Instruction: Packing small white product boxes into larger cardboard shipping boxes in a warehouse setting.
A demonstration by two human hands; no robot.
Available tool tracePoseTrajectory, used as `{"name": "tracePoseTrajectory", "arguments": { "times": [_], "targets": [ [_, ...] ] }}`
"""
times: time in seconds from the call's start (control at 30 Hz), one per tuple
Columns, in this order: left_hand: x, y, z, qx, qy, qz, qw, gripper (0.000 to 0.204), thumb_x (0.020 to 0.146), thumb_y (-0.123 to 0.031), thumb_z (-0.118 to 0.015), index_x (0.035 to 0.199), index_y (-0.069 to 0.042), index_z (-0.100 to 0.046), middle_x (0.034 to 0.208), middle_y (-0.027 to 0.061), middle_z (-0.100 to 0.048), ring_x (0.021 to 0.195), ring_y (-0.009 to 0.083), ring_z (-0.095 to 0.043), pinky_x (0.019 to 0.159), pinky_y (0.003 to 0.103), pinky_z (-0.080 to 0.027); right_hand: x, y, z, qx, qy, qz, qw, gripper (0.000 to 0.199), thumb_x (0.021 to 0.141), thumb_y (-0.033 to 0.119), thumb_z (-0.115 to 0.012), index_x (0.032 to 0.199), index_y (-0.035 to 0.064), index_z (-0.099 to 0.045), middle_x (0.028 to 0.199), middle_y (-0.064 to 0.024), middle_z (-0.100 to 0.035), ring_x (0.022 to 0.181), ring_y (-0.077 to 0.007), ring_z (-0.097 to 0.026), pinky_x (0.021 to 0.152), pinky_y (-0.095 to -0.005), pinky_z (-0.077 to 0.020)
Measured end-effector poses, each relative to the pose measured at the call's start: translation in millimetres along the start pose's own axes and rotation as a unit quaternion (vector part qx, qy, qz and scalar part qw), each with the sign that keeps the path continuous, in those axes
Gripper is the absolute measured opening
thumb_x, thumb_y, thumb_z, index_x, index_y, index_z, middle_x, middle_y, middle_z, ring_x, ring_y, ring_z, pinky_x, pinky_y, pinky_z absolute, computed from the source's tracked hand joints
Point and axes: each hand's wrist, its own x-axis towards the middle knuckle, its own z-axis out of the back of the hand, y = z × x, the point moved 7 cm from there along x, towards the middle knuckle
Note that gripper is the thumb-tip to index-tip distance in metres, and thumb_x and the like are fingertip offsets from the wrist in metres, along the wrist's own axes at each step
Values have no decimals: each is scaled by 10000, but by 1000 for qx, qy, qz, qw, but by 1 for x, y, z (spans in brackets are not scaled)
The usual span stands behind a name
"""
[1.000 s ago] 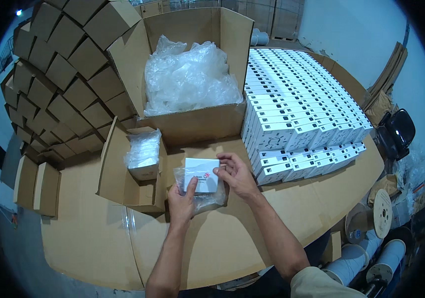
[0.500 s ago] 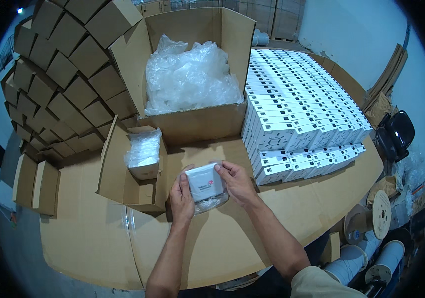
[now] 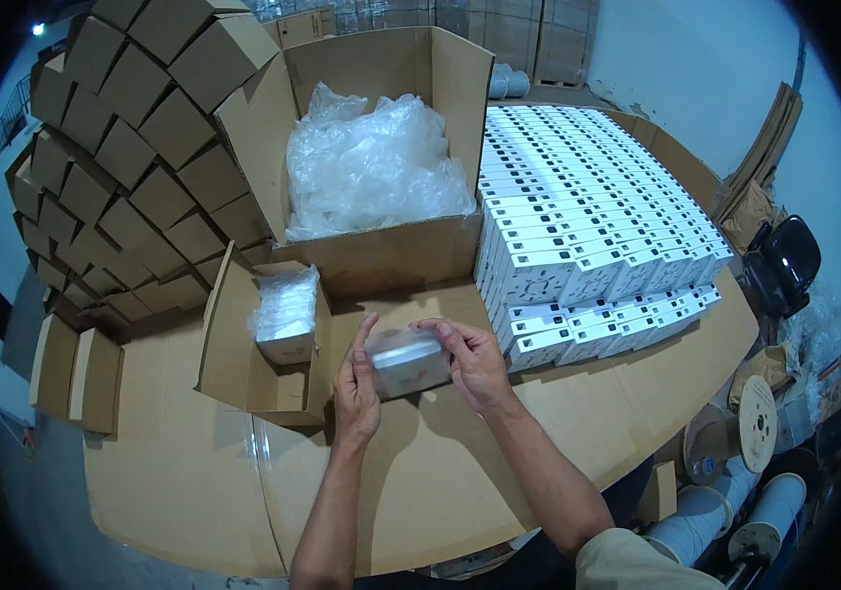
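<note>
Holding a small white box in clear film, motion-blurred, over the desk. Clamped on it from both sides: left hand at its left edge, right hand at its upper right, in a two-handed grip. Just to the left, an open small carton with a column of film-wrapped packs toward its far end. Behind, an open large carton with a heap of clear plastic bags inside. To the right, stacked rows of white boxes.
</note>
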Motion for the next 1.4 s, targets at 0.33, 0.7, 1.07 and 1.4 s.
{"name": "tracePoseTrajectory", "arguments": {
  "times": [0.33, 0.7, 1.07, 1.4],
  "targets": [
    [16, 11, -1, -153, -2, -6, 988, 623, 1013, -479, -581, 1463, -58, -490, 1319, 132, -622, 1206, 204, -583, 1067, 342, -429, 0, 15, -8, -46, 20, -9, 999, 496, 958, 92, -687, 1415, -4, -519, 1275, -112, -651, 1137, -155, -610, 993, -310, -498],
    [12, 38, -6, -127, 72, 115, 983, 213, 917, -77, -736, 1120, -54, -675, 1006, -3, -670, 876, 78, -580, 766, 253, -494, 0, -2, 4, -169, 62, -37, 983, 459, 907, -80, -661, 1348, 20, -582, 1201, -35, -650, 1063, -108, -615, 905, -248, -518],
    [16, 28, -4, -114, 43, 51, 991, 114, 957, -117, -701, 1025, -25, -706, 1043, 35, -696, 936, 110, -599, 843, 270, -472, 3, 6, 9, -190, 50, -13, 980, 179, 911, -45, -678, 1084, -9, -706, 1089, -46, -704, 930, -90, -630, 808, -235, -523],
    [14, 26, -2, -57, -74, 39, 995, 223, 959, -196, -724, 892, -34, -587, 881, 7, -643, 783, 65, -534, 715, 253, -459, 5, 5, 4, -181, -4, 29, 983, 188, 960, 64, -696, 862, 67, -537, 822, 24, -580, 732, -36, -501, 648, -220, -434]
  ]
}}
